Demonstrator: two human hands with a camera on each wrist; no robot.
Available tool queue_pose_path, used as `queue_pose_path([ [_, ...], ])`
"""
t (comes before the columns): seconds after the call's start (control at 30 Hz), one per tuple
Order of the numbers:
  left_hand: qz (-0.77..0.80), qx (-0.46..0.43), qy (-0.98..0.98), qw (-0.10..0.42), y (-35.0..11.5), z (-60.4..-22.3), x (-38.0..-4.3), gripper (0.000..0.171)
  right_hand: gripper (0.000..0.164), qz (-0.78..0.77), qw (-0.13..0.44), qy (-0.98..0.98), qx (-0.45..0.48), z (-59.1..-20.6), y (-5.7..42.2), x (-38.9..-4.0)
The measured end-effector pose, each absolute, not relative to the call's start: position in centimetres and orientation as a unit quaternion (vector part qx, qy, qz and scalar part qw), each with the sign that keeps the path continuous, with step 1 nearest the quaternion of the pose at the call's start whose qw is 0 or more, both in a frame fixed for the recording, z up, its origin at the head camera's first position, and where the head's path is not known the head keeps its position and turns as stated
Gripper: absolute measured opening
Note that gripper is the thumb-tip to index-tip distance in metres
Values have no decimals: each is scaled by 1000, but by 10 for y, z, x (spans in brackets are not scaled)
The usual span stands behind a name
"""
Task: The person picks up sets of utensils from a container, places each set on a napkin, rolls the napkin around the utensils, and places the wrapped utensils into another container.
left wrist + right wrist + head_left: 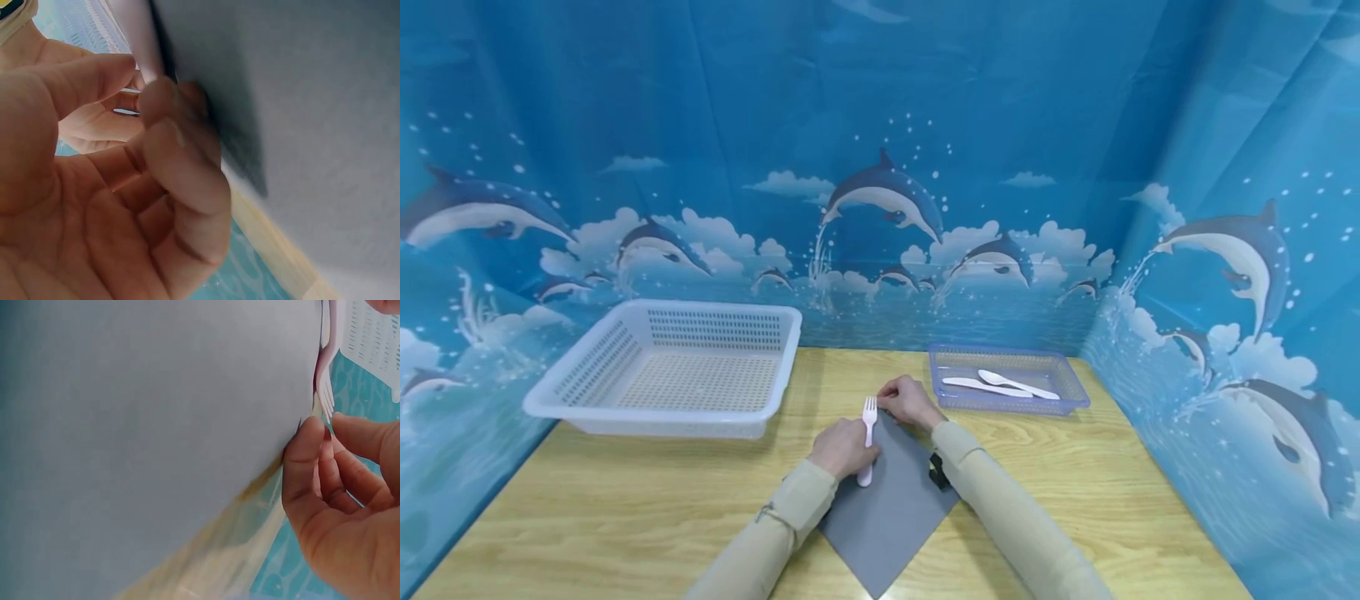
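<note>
A grey napkin (891, 500) lies as a diamond on the wooden table, one corner pointing away from me. Along its upper left edge rests a pale plastic fork (869, 417), tines away from me. My left hand (842, 448) pinches the fork's handle, whose end shows below the thumb. At the far corner of the napkin, beside the tines, my right hand (912, 402) pinches the napkin with thumb and forefinger. In the right wrist view, the tines of the fork (325, 394) reach close to the right fingertips (309, 431).
A large white slotted basket (662, 417) stands at the back left. At the back right is a shallow purple basket (1067, 407) with a white plastic knife (970, 383) and a white spoon (996, 378). A blue dolphin curtain (737, 167) surrounds the table (647, 500).
</note>
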State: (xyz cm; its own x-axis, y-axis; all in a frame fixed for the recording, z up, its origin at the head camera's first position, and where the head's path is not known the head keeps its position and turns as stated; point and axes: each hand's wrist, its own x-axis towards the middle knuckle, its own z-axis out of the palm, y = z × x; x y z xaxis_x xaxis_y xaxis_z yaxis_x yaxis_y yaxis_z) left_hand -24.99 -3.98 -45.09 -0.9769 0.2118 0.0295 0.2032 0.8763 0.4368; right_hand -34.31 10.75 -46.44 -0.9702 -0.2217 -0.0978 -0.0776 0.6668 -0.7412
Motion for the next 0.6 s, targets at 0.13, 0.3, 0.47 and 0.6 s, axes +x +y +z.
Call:
queue_pose_path([
  [0.13, 202, 105, 974, -9, -40, -450, -249, 29, 15, -400, 81, 908, -96, -462, 113, -342],
  [0.3, 184, 104, 977, -18, -41, -449, -249, 33, 16, -407, 54, 904, -119, -455, 119, -340],
  [0.47, 187, 102, 977, -19, -42, -447, -248, 35, 21, -427, 65, 893, -126, -443, 128, -337],
  [0.6, 188, 105, 976, -15, -43, -446, -249, 35, 24, -430, 74, 891, -130, -432, 138, -335],
])
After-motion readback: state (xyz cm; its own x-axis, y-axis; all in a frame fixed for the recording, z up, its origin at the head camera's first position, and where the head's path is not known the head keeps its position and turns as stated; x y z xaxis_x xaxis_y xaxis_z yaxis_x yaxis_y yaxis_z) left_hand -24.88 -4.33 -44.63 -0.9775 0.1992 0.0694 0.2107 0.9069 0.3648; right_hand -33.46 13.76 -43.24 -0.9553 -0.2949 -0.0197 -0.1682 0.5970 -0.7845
